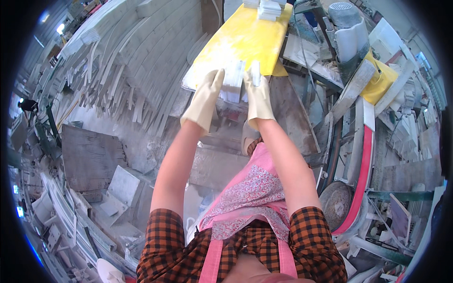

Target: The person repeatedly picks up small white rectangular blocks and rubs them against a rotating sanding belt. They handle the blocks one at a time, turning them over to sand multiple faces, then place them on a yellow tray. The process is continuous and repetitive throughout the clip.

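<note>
At the near edge of a yellow-covered table (257,40), a small stack of thin white slabs (232,82) sits between my two hands, which wear cream rubber gloves. My left hand (207,94) is against the stack's left side, fingers together and pointing away from me. On the other side my right hand (258,96) presses in from the right. A narrow white piece (255,73) shows at its fingers; whether it is separate from the stack I cannot make out. Glare washes out the table left of the stack.
More white slabs (269,9) are stacked at the table's far end. Long pale strips (151,52) are piled high on the left. A wooden board (295,113) lies right of my hands. Farther right are a yellow cloth (380,78), a red-edged curved band (361,179) and a round dusty pan (335,205).
</note>
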A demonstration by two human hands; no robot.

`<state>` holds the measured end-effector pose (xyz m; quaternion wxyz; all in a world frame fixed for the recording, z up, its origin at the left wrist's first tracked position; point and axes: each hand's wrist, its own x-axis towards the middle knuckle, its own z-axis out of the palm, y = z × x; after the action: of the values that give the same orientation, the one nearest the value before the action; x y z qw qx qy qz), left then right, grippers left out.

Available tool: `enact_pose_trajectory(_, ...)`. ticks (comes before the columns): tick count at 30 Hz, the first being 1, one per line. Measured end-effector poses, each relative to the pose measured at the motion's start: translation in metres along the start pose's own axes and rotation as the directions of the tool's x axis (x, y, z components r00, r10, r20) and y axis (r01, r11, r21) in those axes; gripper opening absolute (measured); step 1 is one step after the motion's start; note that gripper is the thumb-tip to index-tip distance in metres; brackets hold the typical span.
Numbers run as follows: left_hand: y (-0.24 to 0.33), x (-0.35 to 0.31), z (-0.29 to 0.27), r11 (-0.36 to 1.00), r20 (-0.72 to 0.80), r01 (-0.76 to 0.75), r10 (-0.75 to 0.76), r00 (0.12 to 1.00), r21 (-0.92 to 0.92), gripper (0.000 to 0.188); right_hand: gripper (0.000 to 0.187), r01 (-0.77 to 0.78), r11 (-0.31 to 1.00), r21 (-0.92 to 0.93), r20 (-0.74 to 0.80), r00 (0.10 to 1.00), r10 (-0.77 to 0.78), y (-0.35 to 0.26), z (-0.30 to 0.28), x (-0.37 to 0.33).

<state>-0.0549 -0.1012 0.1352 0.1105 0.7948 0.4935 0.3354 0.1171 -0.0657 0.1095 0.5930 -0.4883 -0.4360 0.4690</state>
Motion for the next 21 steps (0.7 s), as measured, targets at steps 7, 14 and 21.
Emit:
enact_pose_trajectory(7, 0.013, 0.074, -0.011, 0.918, 0.398, 0.343, -0.396, 0.827, 0.201, 0.048, 0.048, 0.187, 0.973, -0.135, 0.042, 0.982, -0.183, 0.028, 0.008, 0.02)
enact_pose_trajectory(14, 0.009, 0.107, 0.022, 0.778, 0.395, 0.622, -0.601, 0.695, 0.09, 0.069, 0.082, -0.002, 0.999, 0.034, 0.223, 0.975, -0.006, 0.019, 0.003, 0.014)
enact_pose_trajectory(21, -0.013, 0.109, 0.062, 0.848, 0.275, 0.358, -0.479, 0.833, 0.391, 0.089, 0.071, 0.314, 0.618, -0.72, 0.431, 0.902, 0.043, -0.015, -0.066, 0.01)
